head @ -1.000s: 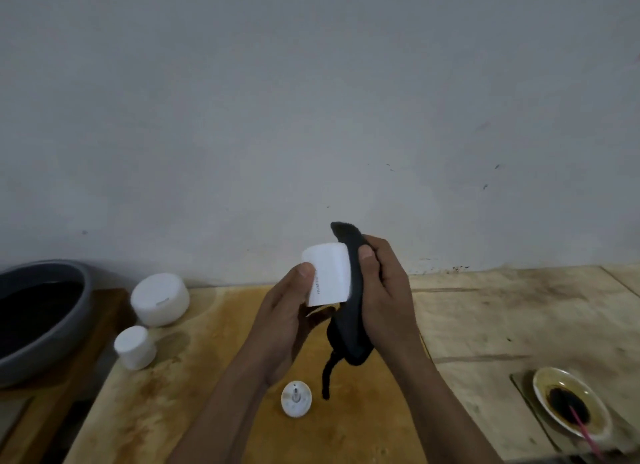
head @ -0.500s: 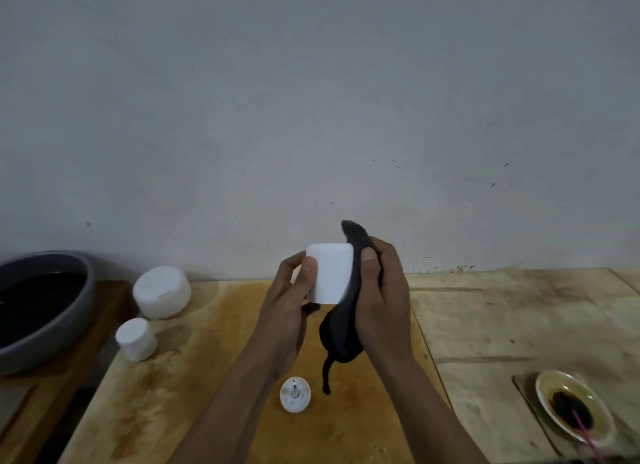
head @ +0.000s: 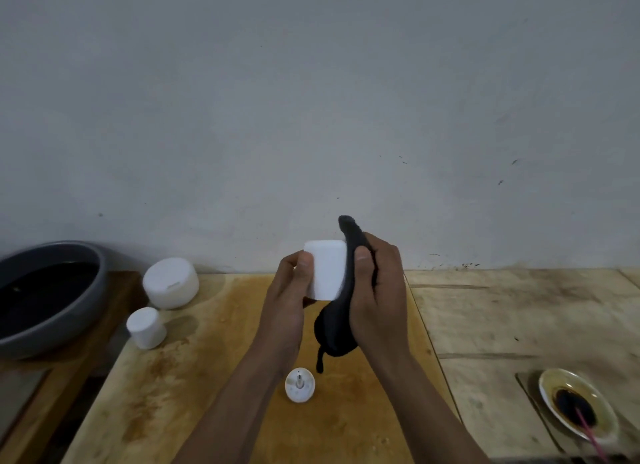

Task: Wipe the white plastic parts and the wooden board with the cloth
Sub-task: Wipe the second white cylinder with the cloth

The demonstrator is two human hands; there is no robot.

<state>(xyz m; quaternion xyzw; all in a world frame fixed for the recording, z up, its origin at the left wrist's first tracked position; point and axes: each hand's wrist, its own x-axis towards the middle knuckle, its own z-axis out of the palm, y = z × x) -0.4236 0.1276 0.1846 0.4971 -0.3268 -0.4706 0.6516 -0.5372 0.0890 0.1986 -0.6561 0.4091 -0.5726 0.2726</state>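
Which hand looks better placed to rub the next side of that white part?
The right hand, probably. It holds the dark cloth pressed against the white plastic part, while the left hand only grips that part and could turn it.

A white plastic cup-shaped part is held up at frame centre, a dark cloth pressed against its 3 o'clock side. On the stained wooden board, two white cylinders stand at 9 o'clock; a small white disc lies at 6 o'clock.
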